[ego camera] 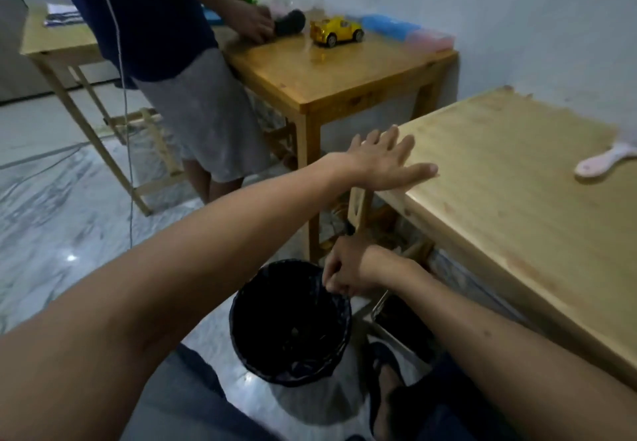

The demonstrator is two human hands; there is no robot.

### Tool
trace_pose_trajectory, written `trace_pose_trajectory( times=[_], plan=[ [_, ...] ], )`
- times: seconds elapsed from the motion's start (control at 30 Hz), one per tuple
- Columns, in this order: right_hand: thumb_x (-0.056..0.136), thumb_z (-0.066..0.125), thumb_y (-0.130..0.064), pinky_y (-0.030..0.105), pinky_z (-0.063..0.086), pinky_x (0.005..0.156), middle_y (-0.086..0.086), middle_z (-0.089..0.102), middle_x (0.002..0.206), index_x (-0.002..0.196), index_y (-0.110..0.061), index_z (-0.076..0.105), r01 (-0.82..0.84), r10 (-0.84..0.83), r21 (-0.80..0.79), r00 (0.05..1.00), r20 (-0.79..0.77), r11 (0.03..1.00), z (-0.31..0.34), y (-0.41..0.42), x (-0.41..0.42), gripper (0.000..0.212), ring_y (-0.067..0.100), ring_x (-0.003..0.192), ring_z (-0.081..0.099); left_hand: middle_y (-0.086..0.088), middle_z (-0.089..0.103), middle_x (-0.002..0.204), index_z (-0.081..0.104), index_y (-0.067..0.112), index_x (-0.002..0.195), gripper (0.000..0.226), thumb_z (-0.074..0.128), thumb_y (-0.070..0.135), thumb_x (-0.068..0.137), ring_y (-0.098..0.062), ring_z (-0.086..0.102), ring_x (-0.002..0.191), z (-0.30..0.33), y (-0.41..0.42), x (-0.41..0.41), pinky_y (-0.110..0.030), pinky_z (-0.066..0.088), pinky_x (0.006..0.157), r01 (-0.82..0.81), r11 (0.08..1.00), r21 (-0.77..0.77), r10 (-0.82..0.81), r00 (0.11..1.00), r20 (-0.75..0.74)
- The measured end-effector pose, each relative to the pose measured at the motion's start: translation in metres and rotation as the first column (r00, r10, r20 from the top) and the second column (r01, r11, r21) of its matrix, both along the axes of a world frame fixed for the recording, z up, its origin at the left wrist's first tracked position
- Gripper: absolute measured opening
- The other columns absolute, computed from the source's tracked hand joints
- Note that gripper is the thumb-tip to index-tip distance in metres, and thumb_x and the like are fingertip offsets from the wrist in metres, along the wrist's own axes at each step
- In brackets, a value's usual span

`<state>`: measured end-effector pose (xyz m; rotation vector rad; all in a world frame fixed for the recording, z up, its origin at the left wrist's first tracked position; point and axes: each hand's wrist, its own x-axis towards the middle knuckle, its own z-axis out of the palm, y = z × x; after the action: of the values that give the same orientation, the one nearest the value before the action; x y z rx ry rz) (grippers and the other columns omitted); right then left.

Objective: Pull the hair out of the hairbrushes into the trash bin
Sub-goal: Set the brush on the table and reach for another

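Dropping hair over the bin

My right hand (348, 273) pinches above the trash bin (262, 368); left hand (386, 161) lies flat, released; far-right hairbrush (599, 165) is left.

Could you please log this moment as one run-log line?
left hand: open, flat on table corner | right hand: pinched over trash bin rim, contents unclear | hairbrush: lying on table, untouched

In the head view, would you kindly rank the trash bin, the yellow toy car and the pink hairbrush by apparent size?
1. Trash bin, clearly largest, though it is also nearest the camera.
2. and 3. Yellow toy car and pink hairbrush look alike; the brush is cut off by the frame edge, so I will not rank them.
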<state>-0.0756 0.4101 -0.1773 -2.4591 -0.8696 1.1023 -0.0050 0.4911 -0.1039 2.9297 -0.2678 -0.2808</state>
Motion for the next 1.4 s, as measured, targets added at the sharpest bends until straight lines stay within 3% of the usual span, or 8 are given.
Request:
trace_pose_trajectory(
  times=[0.1, 0.27, 0.47, 0.6, 0.77, 1.1, 1.23, 1.4],
  plan=[
    [0.096, 0.070, -0.011, 0.021, 0.053, 0.064, 0.001, 0.073, 0.079, 0.109, -0.007, 0.079, 0.137, -0.128, 0.120, 0.989, -0.080, 0.983, -0.031, 0.018, 0.007, 0.016, 0.017, 0.079, 0.072, -0.011, -0.003, 0.172, 0.008, 0.026, 0.164, 0.091, 0.021, 0.081, 0.092, -0.037, 0.000, 0.157, -0.008, 0.003, 0.001, -0.063, 0.005, 0.123, 0.019, 1.000, -0.016, -0.018, 0.998, 0.055],
    [0.103, 0.050, -0.013, 0.031, 0.048, 0.100, 0.004, 0.053, 0.152, 0.146, -0.018, 0.057, 0.080, -0.076, 0.023, 0.985, -0.156, 0.997, -0.043, 0.052, 0.024, 0.044, 0.023, 0.130, 0.055, -0.011, 0.000, 0.172, 0.011, 0.026, 0.164, 0.093, 0.021, 0.082, 0.090, -0.038, 0.002, 0.157, -0.010, 0.005, 0.006, -0.064, 0.007, 0.122, 0.019, 1.000, -0.021, -0.018, 0.996, 0.084],
    [0.094, 0.065, 0.003, 0.022, 0.053, 0.051, 0.010, 0.066, 0.101, 0.069, -0.018, 0.061, 0.242, -0.243, 0.149, 0.970, -0.013, 0.959, -0.045, 0.065, 0.036, 0.033, 0.024, 0.083, 0.069, -0.011, -0.002, 0.172, 0.010, 0.025, 0.164, 0.089, 0.023, 0.078, 0.094, -0.037, 0.000, 0.157, -0.009, 0.002, 0.006, -0.062, 0.005, 0.123, 0.019, 0.999, -0.032, -0.017, 0.997, 0.081],
    [0.096, 0.070, -0.026, 0.039, 0.056, 0.076, 0.000, 0.066, 0.078, 0.077, -0.015, 0.063, 0.195, -0.226, 0.211, 0.965, 0.133, 0.958, -0.042, 0.064, 0.036, 0.023, 0.020, 0.076, 0.064, -0.012, -0.003, 0.172, 0.010, 0.025, 0.164, 0.091, 0.023, 0.080, 0.092, -0.037, 0.000, 0.157, -0.009, 0.003, 0.008, -0.064, 0.004, 0.122, 0.015, 1.000, -0.024, -0.013, 0.997, 0.070],
    [0.090, 0.073, -0.004, 0.035, 0.057, 0.081, 0.010, 0.072, 0.108, 0.067, -0.020, 0.064, 0.159, -0.185, 0.152, 0.967, 0.177, 0.976, -0.041, 0.064, 0.038, 0.029, 0.026, 0.093, 0.067, -0.012, -0.003, 0.172, 0.008, 0.025, 0.164, 0.090, 0.023, 0.079, 0.093, -0.037, -0.001, 0.157, -0.004, 0.002, 0.007, -0.063, 0.005, 0.122, 0.018, 1.000, -0.015, -0.017, 0.998, 0.066],
    [0.099, 0.062, -0.044, 0.043, 0.057, 0.098, 0.005, 0.063, 0.137, 0.140, -0.015, 0.061, -0.289, 0.286, -0.217, 0.957, -0.047, 0.932, 0.043, 0.018, 0.027, 0.050, 0.022, 0.112, 0.064, -0.007, -0.014, 0.171, -0.004, 0.030, 0.163, 0.097, 0.017, 0.087, 0.087, -0.035, -0.008, 0.157, 0.005, -0.001, 0.017, -0.059, 0.001, 0.124, 0.018, 0.998, 0.063, -0.015, 0.998, -0.055],
    [0.099, 0.066, -0.025, 0.046, 0.064, 0.085, 0.021, 0.072, 0.124, 0.131, -0.001, 0.064, -0.059, 0.029, -0.129, 0.974, -0.224, 0.990, 0.116, -0.049, 0.021, 0.040, 0.034, 0.108, 0.073, -0.011, -0.005, 0.171, 0.004, 0.026, 0.162, 0.091, 0.026, 0.080, 0.092, -0.037, 0.003, 0.157, 0.013, -0.015, 0.025, -0.055, 0.010, 0.124, -0.027, 0.988, 0.153, 0.045, 0.992, -0.116],
    [0.099, 0.066, -0.015, 0.042, 0.066, 0.073, 0.022, 0.076, 0.112, 0.116, 0.001, 0.071, 0.309, -0.303, 0.137, 0.951, -0.062, 0.941, 0.202, -0.177, 0.009, 0.025, 0.034, 0.100, 0.076, -0.015, 0.047, 0.154, 0.044, 0.012, 0.150, 0.076, 0.054, 0.062, 0.094, -0.035, 0.046, 0.139, 0.047, -0.063, 0.051, -0.043, 0.039, 0.112, -0.044, 0.970, 0.241, 0.053, 0.998, -0.034]
  ],
)
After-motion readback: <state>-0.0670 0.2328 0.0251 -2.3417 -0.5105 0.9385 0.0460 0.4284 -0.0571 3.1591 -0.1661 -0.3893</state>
